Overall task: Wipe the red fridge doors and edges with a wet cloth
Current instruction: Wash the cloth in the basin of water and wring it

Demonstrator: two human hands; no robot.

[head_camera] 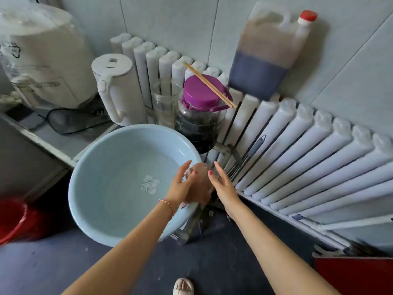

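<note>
Pinkish-brown, blurred lump of wet cloth sits between my two hands, over the right rim of the round light-blue plastic basin. I see it only as a soft smear, so its folds I cannot tell. My left hand is on the left of the cloth w/ fingers straight and thumb up, palm against the cloth. My right hand is on the right side, fingers also straight and spread a little, palm facing the cloth; if it really touches I cannot tell, the pic is blurred there. A thin bracelet is on my left wrist.

The basin stands on a grey metal stand over the dark floor. Just behind the basin is a clear plastic jar w/ purple lid, dark content inside, and a pair of wooden chopsticks lies across the lid. Left of it an empty clear glass jar, then a white electric kettle on the grey shelf. A big jug w/ red cap, half full of dark liquid, stands on the white ribbed radiator along the tiled wall. Bottom right corner shows a red flat surface; a red bucket is at left edge.
</note>
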